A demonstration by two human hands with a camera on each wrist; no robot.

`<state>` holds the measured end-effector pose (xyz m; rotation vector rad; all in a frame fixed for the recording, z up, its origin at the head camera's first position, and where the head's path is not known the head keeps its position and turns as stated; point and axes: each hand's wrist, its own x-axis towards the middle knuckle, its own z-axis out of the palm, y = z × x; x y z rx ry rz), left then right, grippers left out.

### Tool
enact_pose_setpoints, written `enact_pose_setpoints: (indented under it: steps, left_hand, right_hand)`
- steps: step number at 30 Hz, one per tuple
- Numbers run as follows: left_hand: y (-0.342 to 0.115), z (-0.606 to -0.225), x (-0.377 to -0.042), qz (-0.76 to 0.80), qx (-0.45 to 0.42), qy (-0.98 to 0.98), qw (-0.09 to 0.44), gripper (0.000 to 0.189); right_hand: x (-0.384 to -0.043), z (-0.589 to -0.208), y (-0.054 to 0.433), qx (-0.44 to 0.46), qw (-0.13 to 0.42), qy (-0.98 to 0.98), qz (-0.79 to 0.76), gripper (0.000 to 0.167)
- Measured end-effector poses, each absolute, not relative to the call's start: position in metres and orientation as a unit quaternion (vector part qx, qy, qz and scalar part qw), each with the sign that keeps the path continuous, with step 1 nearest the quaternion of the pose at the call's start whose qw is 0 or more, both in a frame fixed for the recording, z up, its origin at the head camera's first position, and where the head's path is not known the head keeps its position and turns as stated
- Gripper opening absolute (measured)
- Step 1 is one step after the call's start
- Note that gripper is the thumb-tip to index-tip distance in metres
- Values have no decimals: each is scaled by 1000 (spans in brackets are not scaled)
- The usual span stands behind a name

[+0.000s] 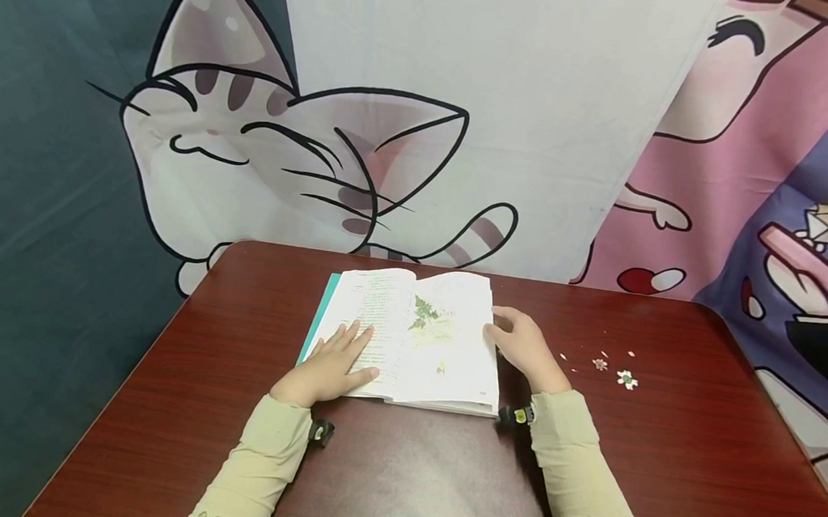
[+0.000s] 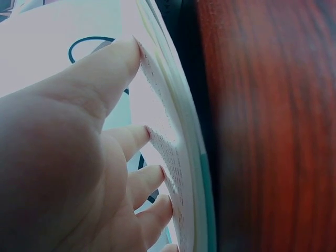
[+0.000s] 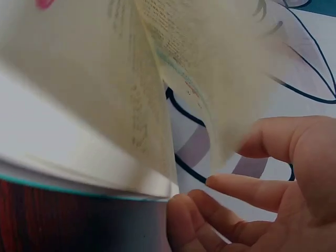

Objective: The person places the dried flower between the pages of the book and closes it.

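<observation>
Right hand [image 1: 526, 350] at the book's [image 1: 459, 380] right edge, pinching a raised page [image 3: 226, 115] between thumb and finger.
The open book lies on the table [image 1: 396, 484] between both hands, its spine [image 1: 405, 339] running toward the table's far side; the raised page is leftward of the right hand, the nearer one. The left hand [image 1: 328, 369] rests spread on the left page [image 1: 376, 294].

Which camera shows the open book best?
The head view: it takes in both sides of the book, though the left hand covers part of one. The left wrist view shows only a narrow, slanted part; the right wrist view, another part, with a page lifted at the right hand.
</observation>
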<state>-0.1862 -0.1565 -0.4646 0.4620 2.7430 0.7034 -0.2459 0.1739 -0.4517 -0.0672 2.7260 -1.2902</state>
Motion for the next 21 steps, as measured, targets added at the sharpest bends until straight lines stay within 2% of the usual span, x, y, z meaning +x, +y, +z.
enact_pose_setpoints:
  steps: [9, 15, 21]
  left_hand:
    - [-157, -465, -185, 245, 163, 946, 135, 75]
    - [-157, -464, -185, 249, 164, 945, 134, 75]
    - [-157, -463, -185, 247, 167, 945, 135, 76]
  right_hand:
    - [-244, -449, 166, -38, 9, 857, -514, 49]
    - [-243, -450, 158, -29, 17, 816, -577, 44]
    - [-241, -451, 151, -42, 31, 772, -634, 53]
